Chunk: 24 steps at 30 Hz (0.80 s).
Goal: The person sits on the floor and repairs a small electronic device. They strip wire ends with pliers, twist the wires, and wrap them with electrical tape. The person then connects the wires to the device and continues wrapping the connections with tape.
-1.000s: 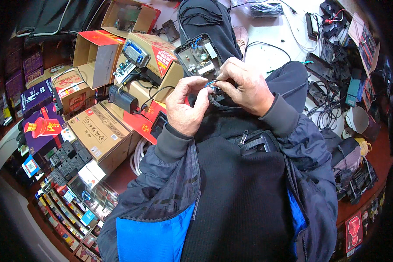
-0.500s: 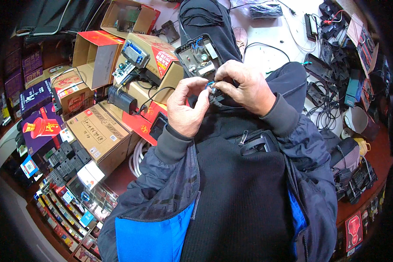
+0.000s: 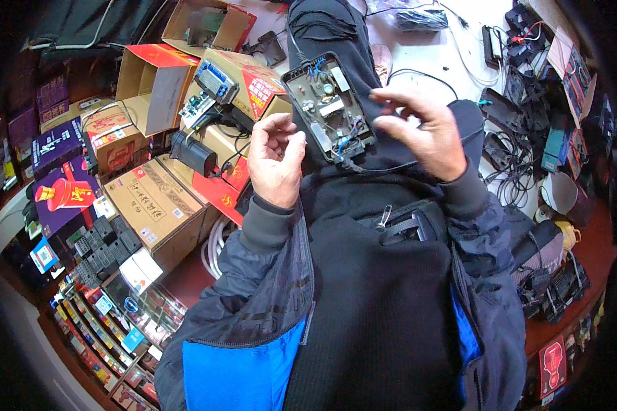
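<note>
An opened black charger-like case [image 3: 328, 103] rests on my lap over dark trousers, its circuit board [image 3: 315, 106] facing up. Blue wires show at both of its ends, and a dark cable [image 3: 384, 168] leads off the near end to the right. Just left of the case, my left hand [image 3: 277, 161] is raised with fingers loosely curled and thumb apart, holding nothing visible. To the case's right, my right hand [image 3: 421, 130] hovers open, thumb and fingers spread with nothing between them. Neither hand appears to touch the case.
Cardboard boxes [image 3: 154, 205] stack up on the left, with a blue-topped circuit module [image 3: 216, 82] and a black adapter [image 3: 193, 154] on them. Tangled black cables [image 3: 511, 164] and plastic case parts [image 3: 504, 109] lie at right. Several remote controls [image 3: 103, 246] sit at lower left.
Both hands have let go of the wires at the case's near end and moved apart, left hand leftward, right hand rightward. The whole case now shows between them.
</note>
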Available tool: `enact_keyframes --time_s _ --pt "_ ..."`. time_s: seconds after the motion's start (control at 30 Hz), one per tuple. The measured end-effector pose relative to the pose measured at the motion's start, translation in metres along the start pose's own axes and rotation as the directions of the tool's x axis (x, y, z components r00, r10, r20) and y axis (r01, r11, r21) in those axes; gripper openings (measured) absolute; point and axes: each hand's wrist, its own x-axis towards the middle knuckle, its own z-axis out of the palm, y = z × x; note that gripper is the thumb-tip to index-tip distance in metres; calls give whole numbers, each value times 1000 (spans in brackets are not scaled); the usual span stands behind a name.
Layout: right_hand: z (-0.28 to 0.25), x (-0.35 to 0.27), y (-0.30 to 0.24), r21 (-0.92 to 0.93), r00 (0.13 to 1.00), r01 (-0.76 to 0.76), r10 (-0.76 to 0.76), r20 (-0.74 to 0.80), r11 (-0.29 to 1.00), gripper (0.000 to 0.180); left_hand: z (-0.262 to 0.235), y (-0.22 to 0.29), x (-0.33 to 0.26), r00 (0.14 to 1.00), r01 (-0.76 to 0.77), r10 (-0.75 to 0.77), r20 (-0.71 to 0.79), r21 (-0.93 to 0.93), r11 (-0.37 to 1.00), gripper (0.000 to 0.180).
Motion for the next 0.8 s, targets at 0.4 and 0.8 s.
enact_keyframes --time_s 0.4,0.8 --pt "10 -37 2 -225 940 28 51 337 974 27 7 -8 27 941 321 -304 150 -100 942 57" --pt "8 -41 8 269 961 -260 276 -22 927 31 8 -3 39 874 446 -354 331 -262 856 43"
